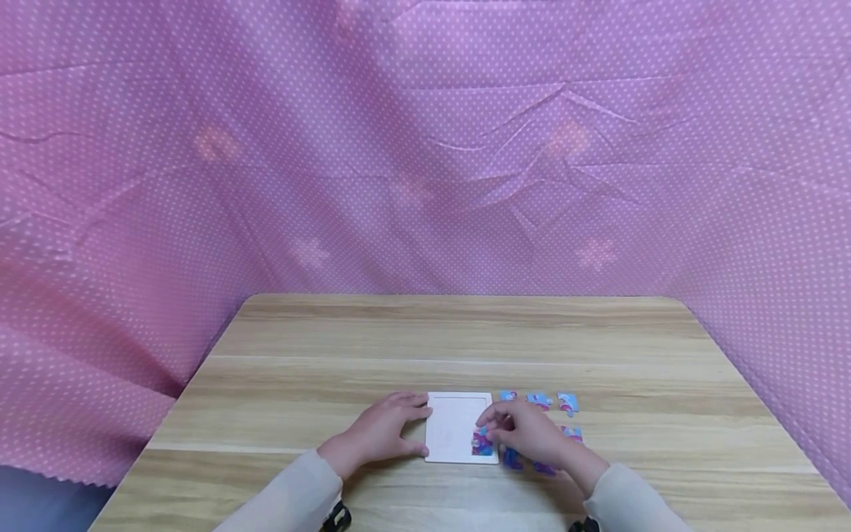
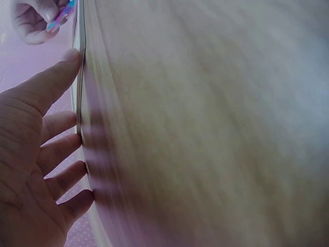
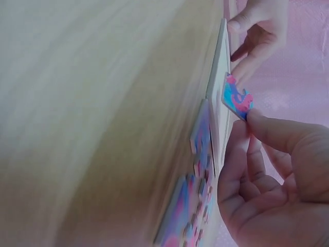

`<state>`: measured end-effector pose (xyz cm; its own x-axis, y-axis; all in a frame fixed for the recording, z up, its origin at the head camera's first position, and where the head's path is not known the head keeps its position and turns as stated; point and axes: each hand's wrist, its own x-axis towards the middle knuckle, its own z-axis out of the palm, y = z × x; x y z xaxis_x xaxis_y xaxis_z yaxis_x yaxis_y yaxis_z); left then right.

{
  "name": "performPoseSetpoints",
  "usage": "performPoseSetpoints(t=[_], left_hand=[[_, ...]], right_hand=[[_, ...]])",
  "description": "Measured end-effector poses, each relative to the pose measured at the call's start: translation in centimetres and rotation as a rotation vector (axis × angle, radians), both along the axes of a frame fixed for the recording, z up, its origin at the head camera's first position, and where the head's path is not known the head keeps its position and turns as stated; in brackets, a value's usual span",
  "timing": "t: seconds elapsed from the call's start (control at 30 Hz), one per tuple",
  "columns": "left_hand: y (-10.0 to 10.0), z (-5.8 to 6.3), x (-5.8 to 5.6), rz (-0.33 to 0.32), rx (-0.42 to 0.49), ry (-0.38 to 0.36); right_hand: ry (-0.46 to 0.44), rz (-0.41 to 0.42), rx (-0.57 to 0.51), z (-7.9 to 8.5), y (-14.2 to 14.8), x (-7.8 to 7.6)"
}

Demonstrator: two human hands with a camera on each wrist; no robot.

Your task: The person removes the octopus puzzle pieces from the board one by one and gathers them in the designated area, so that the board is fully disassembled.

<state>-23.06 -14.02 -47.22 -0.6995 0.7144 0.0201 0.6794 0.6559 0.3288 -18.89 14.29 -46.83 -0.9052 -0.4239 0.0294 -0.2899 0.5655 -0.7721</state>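
Note:
A white puzzle tray (image 1: 450, 428) with a raised border lies on the wooden table. My left hand (image 1: 385, 430) rests at its left edge, thumb and fingertips touching the border, fingers spread and fairly straight. Between thumb and forefinger my right hand (image 1: 525, 432) pinches a blue and pink puzzle piece (image 3: 237, 96) over the tray's lower right corner. In the right wrist view that piece is tilted above the tray. Several other puzzle pieces (image 1: 568, 403) lie right of the tray, some of them hidden under the right hand.
The wooden table (image 1: 299, 332) extends around the tray. A pink dotted cloth (image 1: 425, 148) hangs behind the table and along both sides. Dark bands (image 1: 337, 517) show at the wrists, by the light sleeves (image 1: 292, 491).

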Motion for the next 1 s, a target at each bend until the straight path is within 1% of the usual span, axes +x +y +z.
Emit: performPoseSetpoints(t=[0.17, 0.27, 0.53, 0.8, 1.0], left_hand=[[-0.1, 0.0, -0.1, -0.002, -0.001, 0.0], [-0.1, 0.0, -0.1, -0.001, 0.004, -0.004], [-0.1, -0.2, -0.1, -0.002, -0.001, 0.0], [0.0, -0.2, -0.1, 0.005, -0.009, -0.007], [0.0, -0.3, -0.1, 0.005, -0.011, -0.003]], right_hand=[[-0.016, -0.003, -0.042, -0.2, 1.2, 0.0], [-0.02, -0.017, -0.05, -0.3, 2.0, 0.2], [-0.028, -0.044, -0.052, 0.0, 4.5, 1.5], [-0.037, -0.04, -0.055, 0.3, 7.5, 2.6], [-0.113, -0.012, -0.073, 0.2, 9.6, 3.6]])
